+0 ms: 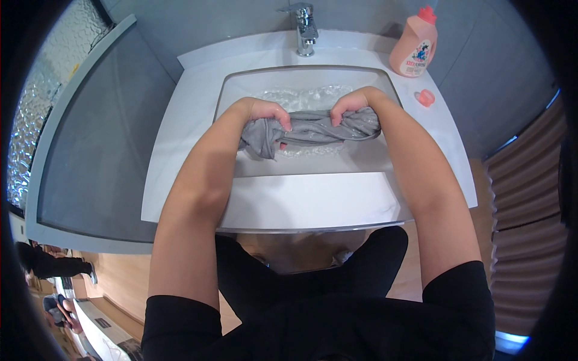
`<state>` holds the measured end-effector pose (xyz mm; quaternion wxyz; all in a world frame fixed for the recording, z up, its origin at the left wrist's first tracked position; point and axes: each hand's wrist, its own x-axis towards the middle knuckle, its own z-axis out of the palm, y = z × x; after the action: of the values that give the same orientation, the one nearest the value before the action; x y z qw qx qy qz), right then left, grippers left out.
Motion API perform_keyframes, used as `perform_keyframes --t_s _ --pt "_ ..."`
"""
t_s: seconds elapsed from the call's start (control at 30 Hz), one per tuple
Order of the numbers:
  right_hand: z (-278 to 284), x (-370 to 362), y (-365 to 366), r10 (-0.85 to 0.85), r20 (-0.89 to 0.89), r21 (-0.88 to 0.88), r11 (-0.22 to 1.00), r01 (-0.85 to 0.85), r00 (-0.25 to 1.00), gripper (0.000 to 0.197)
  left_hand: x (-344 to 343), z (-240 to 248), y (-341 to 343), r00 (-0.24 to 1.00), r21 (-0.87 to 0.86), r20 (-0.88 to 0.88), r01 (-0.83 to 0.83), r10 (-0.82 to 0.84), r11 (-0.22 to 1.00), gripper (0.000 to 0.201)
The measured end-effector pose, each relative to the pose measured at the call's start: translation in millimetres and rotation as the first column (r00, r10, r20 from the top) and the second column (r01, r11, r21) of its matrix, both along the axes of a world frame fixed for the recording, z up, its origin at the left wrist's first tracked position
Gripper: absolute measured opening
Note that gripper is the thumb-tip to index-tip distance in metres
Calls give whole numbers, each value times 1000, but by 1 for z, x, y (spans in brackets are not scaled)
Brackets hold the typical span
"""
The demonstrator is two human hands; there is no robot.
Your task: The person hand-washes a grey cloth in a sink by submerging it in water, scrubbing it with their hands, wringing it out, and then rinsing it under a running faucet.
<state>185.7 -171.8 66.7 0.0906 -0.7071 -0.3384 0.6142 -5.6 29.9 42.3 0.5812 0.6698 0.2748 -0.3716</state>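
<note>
A wet grey cloth (310, 127), bunched lengthwise, stretches between my two hands over the sink (367, 157). My left hand (269, 112) grips it near its left end, where a loose fold hangs down. Around its right part, my right hand (351, 105) is closed, with the cloth's bunched end beside the wrist. Some fingertips show under the cloth; the other fingers are hidden by it. Below lies water (304, 96) with a rippled, bubbly surface. Whether the cloth touches the water I cannot tell.
A chrome faucet (305, 33) stands behind the sink. On the white counter (180, 144), at the right, are a pink detergent bottle (414, 45) and a small pink cap (425, 97). A grey panel (102, 144) borders the left; a pleated brown curtain (524, 192) hangs right. People are at lower left.
</note>
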Motion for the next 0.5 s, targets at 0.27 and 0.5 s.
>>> perform_keyframes --t_s 0.27,0.5 --pt "-34 -9 14 34 30 -188 982 -28 999 40 4 -14 -12 988 75 -119 110 -100 991 40" --pt "-63 -10 21 65 135 -209 977 -35 989 48 9 -25 -16 968 395 -153 243 -197 886 55"
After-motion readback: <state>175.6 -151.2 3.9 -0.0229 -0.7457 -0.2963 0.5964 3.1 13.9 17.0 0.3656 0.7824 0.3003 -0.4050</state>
